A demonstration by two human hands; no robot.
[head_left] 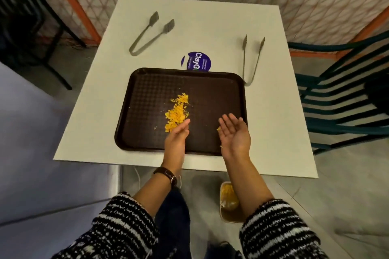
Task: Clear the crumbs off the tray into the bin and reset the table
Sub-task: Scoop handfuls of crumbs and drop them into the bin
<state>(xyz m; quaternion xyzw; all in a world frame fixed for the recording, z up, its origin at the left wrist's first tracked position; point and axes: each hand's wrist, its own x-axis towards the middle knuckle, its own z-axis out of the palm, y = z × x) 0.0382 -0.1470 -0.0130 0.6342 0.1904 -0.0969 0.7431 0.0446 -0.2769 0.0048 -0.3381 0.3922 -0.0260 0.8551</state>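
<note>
Yellow-orange crumbs [177, 111] lie in a loose heap a little left of centre on the dark brown plastic tray [221, 94], with a few stray flecks scattered toward the tray's near-left corner. The tray sits flat on the white square table [280, 122], close to the near edge. The left hand [176, 140] is flat and edge-on, fingers straight and together, its fingertips touching the near end of the heap — it grips nothing. The right hand [234, 132] is over the tray's near-right part, palm up and slightly cupped, fingers spread and relaxed; a small yellow bit shows at its thumb side, and another fleck by the heel of the palm, but the hand is not closed on anything. A dark-strapped wristwatch [167, 175] is on the left wrist, and both forearms come out of black-and-white knitted sleeves [280, 231]. Beyond the tray's far edge, a round purple sticker [197, 61] is partly hidden by the rim. Two pairs of metal tongs lie on the table: one pair [150, 34] at the far left, the other pair [252, 59] just beside the tray's far-right corner. On the floor below the table's near edge, between the forearms, stands a small bin [229, 202] with yellow crumbs already inside. A dark green slatted chair [341, 99] stands to the right of the table.
</note>
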